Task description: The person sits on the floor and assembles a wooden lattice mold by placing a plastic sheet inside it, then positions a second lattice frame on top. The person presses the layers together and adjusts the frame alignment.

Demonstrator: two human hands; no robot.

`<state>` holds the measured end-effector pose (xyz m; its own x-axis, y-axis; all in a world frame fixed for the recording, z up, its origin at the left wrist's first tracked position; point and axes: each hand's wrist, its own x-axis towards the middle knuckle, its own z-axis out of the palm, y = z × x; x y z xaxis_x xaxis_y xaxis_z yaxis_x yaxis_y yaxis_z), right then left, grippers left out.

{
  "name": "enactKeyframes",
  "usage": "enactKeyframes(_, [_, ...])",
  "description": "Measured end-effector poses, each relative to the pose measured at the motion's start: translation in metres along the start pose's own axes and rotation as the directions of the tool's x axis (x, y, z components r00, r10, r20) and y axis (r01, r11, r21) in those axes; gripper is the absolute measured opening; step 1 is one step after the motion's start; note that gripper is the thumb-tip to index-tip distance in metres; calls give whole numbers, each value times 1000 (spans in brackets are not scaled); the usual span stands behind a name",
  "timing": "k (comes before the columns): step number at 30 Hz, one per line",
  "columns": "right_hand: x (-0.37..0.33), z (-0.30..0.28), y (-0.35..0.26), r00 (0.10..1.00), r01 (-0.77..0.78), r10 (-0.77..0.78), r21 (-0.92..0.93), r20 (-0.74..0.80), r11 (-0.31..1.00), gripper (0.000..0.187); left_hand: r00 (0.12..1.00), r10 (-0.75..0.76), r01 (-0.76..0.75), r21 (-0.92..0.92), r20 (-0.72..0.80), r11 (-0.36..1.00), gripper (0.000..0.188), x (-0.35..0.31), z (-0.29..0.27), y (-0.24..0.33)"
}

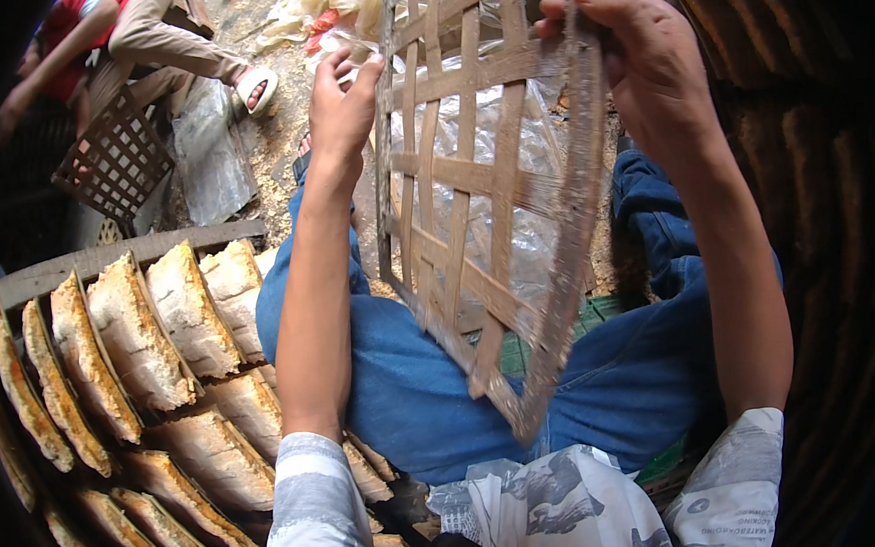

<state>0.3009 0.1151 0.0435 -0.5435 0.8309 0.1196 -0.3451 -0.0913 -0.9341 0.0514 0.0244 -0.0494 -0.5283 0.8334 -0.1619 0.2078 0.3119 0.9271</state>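
Note:
A woven slatted lattice rack [461,170] stands on edge in front of me, over my lap, its lower corner pointing toward my shirt. My right hand [640,47] grips the rim at the upper right, fingers wrapped round it. That right rim is smeared by motion. Beside the left rim is my left hand [342,107], with its fingers loosely bent and apart. Its thumb is close to or touching the rim; I cannot tell which. Through the gaps in the lattice, clear plastic sheeting shows behind.
Rows of curved slabs [143,331] with pale crumbly faces and orange-brown edges lean at my left, below a wooden rail [118,259]. At upper left a person [152,25] in red bends over another lattice rack [119,159]. Plastic sheets [213,149] litter the crumb-strewn floor. Dark curved stacks [841,228] line the right.

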Motion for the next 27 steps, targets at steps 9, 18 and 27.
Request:
enactKeyframes(9, [-10, -18, -18, 981, -187, 180, -127, -67, 974, 32, 942, -330, 334, -101, 53, 937, 74, -4, -7, -33])
enactKeyframes(18, [11, -95, 34, 956, -293, 244, -611, -165, 736, 31, 916, -393, 400, -217, 79, 890, 67, -6, -22, -40])
enactKeyframes(27, [2, -103, 92, 838, -510, 404, -790, -367, 341, 28, 885, -446, 426, 153, 132, 892, 93, -17, -27, -58])
